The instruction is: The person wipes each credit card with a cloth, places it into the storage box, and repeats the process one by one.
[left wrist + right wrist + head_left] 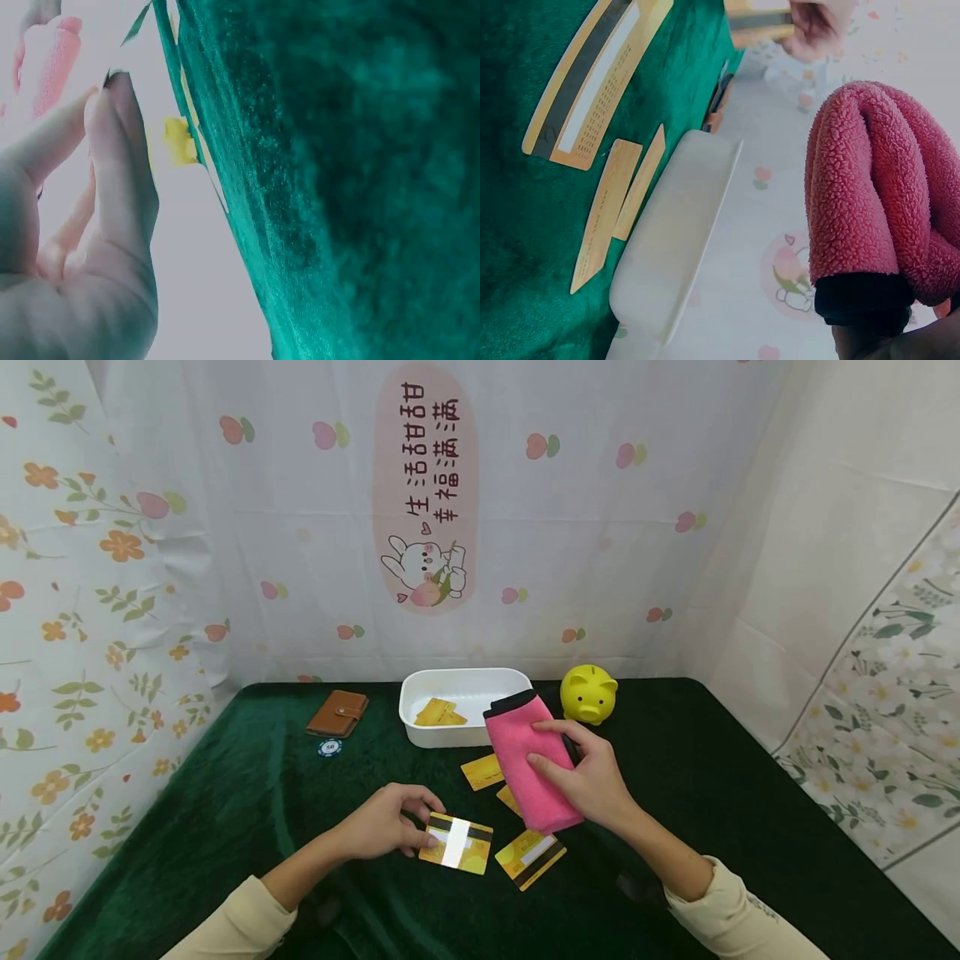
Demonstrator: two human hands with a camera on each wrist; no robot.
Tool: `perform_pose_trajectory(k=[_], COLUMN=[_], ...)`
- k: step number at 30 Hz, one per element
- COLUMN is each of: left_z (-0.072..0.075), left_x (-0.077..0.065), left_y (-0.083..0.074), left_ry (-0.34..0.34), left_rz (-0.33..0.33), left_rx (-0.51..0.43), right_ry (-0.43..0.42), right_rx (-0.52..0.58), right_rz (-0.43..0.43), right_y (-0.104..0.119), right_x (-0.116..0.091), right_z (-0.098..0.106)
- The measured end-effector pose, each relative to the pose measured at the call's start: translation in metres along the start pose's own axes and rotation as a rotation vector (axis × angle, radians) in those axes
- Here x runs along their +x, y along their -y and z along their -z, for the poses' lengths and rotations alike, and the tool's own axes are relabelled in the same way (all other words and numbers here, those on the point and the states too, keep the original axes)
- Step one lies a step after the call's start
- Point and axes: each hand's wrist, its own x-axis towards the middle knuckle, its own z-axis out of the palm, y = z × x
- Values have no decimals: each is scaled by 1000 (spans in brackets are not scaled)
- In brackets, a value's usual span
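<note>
My left hand (pixel 386 822) pinches a gold bank card (pixel 474 852) by its left edge, its dark stripe and white strip facing up. In the right wrist view that card (pixel 759 34) appears at the top. A folded pink plush cloth (pixel 525 768) with black edging is gripped in my right hand (pixel 600 781), thumb and fingers on its right side. Below the cloth, another striped gold card (pixel 531 860) lies on the table. Two more gold cards, one of them here (pixel 482 772), are partly hidden behind the cloth.
A white plastic basin (pixel 420 737) with gold cards (pixel 439 712) inside stands at the back. To its right sits a yellow piggy bank (pixel 588 695). A brown wallet (pixel 337 713) and a poker chip (pixel 329 747) lie at the left on the green velvet tablecloth (pixel 247 802).
</note>
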Motion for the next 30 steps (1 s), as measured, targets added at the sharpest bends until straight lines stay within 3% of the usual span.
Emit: perform_pose_trajectory(k=[5,10,20,30], left_z=[3,5,2,-2], left_x=[5,9,21,30], left_y=[0,-5,-14,-17], left_ry=[-148,-225,-285,-295], left_rz=[28,46,51,22], left_rx=[-138,-234,-336,-517], right_ry=[12,22,30,43], right_rx=[24,42,65,54], right_rz=[15,15,24,19], right_y=[0,2,7,15], right_x=[1,2,5,7], right_z=[-2,-5,-12,-22])
